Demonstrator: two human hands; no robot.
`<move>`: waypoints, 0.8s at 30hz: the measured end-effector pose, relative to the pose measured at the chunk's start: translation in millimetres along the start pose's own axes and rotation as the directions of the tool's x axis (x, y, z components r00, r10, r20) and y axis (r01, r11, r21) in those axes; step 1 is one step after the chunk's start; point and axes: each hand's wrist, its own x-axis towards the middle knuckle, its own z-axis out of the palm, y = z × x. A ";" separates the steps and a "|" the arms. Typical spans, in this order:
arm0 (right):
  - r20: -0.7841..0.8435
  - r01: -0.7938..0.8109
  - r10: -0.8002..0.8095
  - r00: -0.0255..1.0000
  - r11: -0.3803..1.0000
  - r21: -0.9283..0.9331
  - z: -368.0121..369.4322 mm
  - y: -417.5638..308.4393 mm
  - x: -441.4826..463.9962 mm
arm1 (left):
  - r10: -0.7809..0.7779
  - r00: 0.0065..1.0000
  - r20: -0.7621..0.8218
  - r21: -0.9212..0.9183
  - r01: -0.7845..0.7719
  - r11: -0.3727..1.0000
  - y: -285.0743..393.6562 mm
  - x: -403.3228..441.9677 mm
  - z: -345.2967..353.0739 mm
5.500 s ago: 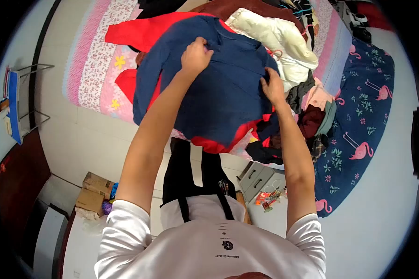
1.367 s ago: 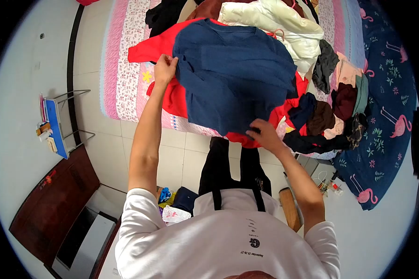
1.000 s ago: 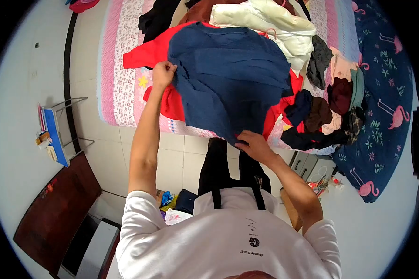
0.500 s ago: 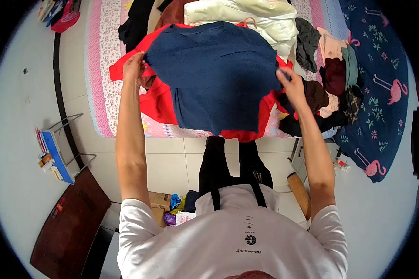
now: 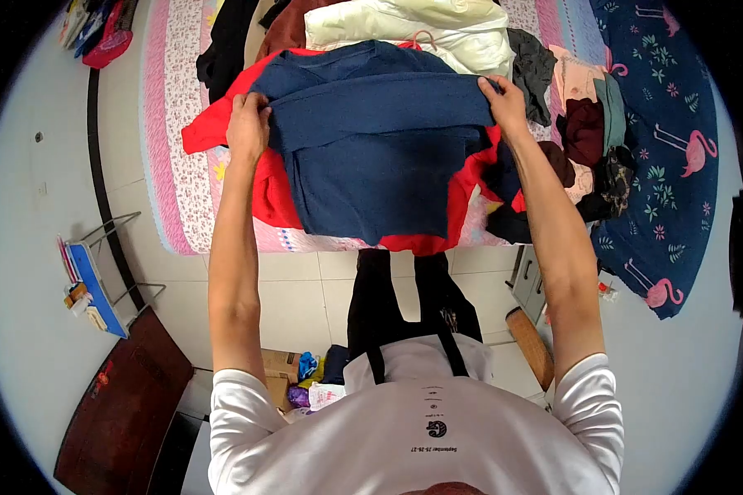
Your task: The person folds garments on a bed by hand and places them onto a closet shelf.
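A navy blue sweater (image 5: 371,190) lies over a red garment (image 5: 274,194) on the bed. A long band of the navy fabric, apparently a sleeve, stretches straight across the chest between my hands. My left hand (image 5: 248,130) grips the sweater at its left side, fingers curled over the cloth. At the band's right end, my right hand (image 5: 504,105) pinches the fabric between thumb and fingers. The red garment shows past the navy one on both sides and along the bottom. Its hidden middle lies under the sweater.
Cream-coloured clothing (image 5: 413,33) is heaped behind the sweater, with a dark grey garment (image 5: 530,74) beside it. More clothes, including a maroon piece (image 5: 584,130), are piled at the right. A flamingo-print cloth (image 5: 660,181) hangs over the right side. The bed's front edge is close to my legs.
A band of navy fabric now spans the chest, which lay flat before. My right hand has moved up and taken hold of its end. The view has shifted slightly.
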 end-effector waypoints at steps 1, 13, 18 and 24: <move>-0.003 -0.019 0.019 1.000 0.999 -0.034 -0.2 12.9 7.0 | 0.020 0.999 -0.032 -0.043 -0.022 0.999 0.2 -2.6 6.6; 0.146 0.183 -0.126 0.981 0.852 -0.491 16.4 30.8 -18.2 | -0.184 0.981 -0.062 -0.209 0.168 0.963 -40.4 -157.4 16.3; 0.214 0.367 -0.299 0.930 0.781 -0.506 28.3 10.9 -10.5 | -0.316 0.949 -0.022 -0.398 0.281 0.873 -44.5 -169.1 49.9; 0.284 0.673 -0.616 0.735 0.610 -0.418 61.9 -26.0 -0.8 | -0.370 0.922 -0.112 -0.302 0.323 0.897 -20.9 -146.4 112.5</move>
